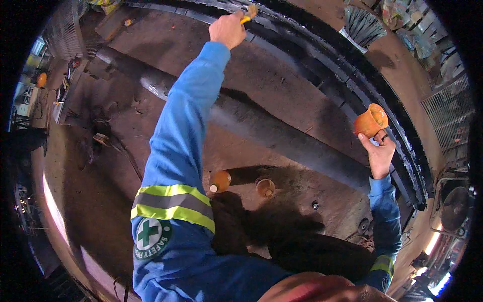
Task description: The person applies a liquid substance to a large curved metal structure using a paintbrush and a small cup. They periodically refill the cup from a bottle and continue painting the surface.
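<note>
My left hand [228, 31] reaches far forward and is closed round a paintbrush [251, 11] with a yellow handle and tan bristles. The bristles are at a long, curved black metal beam [402, 110]; whether they touch it I cannot tell. Glossy, whitish wet-looking streaks run along that beam. On the right, my right hand [381, 156] grips an orange cup [366, 124] from below, with its mouth tilted up and away. Some content shows inside the cup. It is held over the near edge of the beam.
A thick dark pipe [282, 136] crosses the floor diagonally between my arms. Near my legs are an orange container [220, 181] and a clear cup [265, 188]. Beyond the beam stands a white container of thin grey rods [363, 30]. A round fan [455, 209] is at the right.
</note>
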